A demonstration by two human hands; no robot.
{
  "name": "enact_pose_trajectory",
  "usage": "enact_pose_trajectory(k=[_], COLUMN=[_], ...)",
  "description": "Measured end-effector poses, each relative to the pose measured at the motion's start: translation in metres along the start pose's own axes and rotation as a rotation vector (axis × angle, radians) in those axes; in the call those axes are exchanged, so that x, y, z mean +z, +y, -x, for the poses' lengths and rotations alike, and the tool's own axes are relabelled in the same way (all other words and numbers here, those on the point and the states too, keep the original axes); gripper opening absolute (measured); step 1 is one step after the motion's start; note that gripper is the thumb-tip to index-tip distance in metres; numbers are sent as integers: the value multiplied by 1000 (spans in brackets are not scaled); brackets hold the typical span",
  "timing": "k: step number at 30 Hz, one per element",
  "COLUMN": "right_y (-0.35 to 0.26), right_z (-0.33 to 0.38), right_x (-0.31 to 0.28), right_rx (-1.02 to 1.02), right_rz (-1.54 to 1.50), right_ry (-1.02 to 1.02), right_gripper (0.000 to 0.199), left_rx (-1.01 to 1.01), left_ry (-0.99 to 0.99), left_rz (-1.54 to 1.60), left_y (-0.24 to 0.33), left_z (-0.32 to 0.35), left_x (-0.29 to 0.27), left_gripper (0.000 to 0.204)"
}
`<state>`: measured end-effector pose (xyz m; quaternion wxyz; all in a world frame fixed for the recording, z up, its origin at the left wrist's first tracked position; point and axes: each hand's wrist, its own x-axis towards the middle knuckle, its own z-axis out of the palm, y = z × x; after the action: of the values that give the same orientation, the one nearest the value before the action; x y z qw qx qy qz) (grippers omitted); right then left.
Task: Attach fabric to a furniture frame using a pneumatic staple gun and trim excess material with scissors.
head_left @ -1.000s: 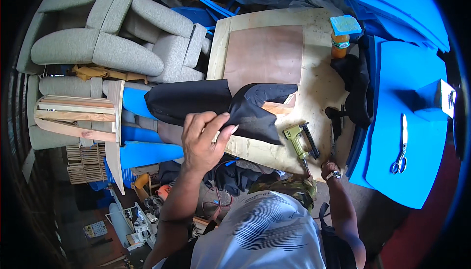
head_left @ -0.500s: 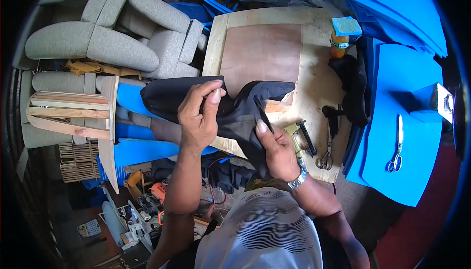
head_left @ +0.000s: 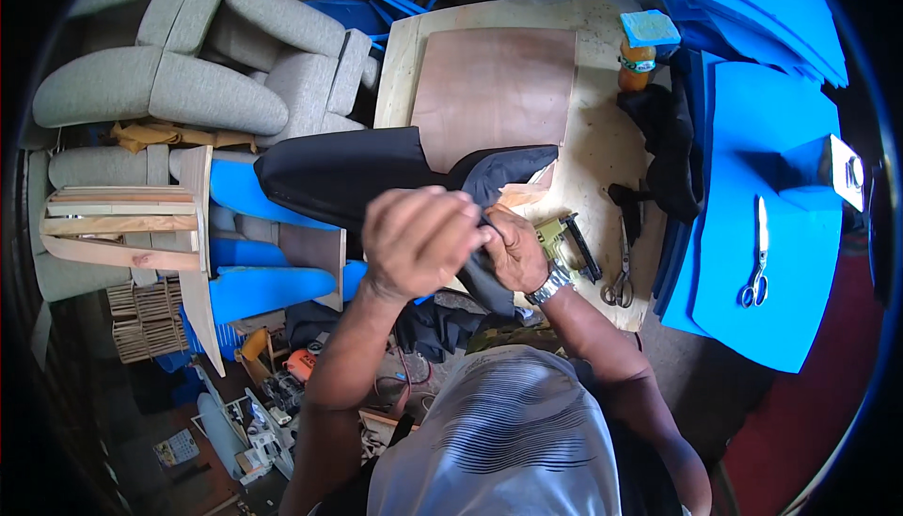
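A black fabric cover (head_left: 339,173) is drawn over a long curved piece, with bare wood (head_left: 527,193) showing at its right end. My right hand (head_left: 519,251), wearing a metal watch, pinches a folded edge of the fabric. Right beside it, my left hand (head_left: 423,241) is closed with its fingers curled, thumb side against the right hand's fingertips. Whatever the left fingers grip is hidden behind the knuckles. A green and black staple gun (head_left: 571,248) lies just right of my right hand, and dark-handled scissors (head_left: 621,271) rest beyond it.
Beneath the work is a pale wooden table (head_left: 400,64) bearing a brown plywood panel (head_left: 494,83). An orange bottle (head_left: 635,69) stands at its far right. Blue foam sheets (head_left: 734,300) with silver scissors (head_left: 757,253) lie rightward. Grey cushioned seats (head_left: 216,93) and a wooden frame (head_left: 122,224) fill the left.
My left hand has moved right and down to meet the right hand, its fingers curling over. The right hand has shifted slightly left. The view has shifted a little.
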<state>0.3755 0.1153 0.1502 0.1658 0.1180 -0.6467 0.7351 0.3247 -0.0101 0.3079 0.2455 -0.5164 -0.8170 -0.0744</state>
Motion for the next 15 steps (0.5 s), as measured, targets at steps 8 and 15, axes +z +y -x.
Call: enact_pose_trajectory(k=[8,15], right_y=[-52,-14], right_z=[44,93], right_x=[-38,-55], right_rx=[148,645], right_rz=[-41,-381], right_ry=[-80,-52], right_gripper=[22,34], left_rx=[239,124], left_ry=[-424,-409], left_rz=[124,119], left_y=[38,41], left_z=[-25,-19], left_x=[15,36], left_gripper=[45,26])
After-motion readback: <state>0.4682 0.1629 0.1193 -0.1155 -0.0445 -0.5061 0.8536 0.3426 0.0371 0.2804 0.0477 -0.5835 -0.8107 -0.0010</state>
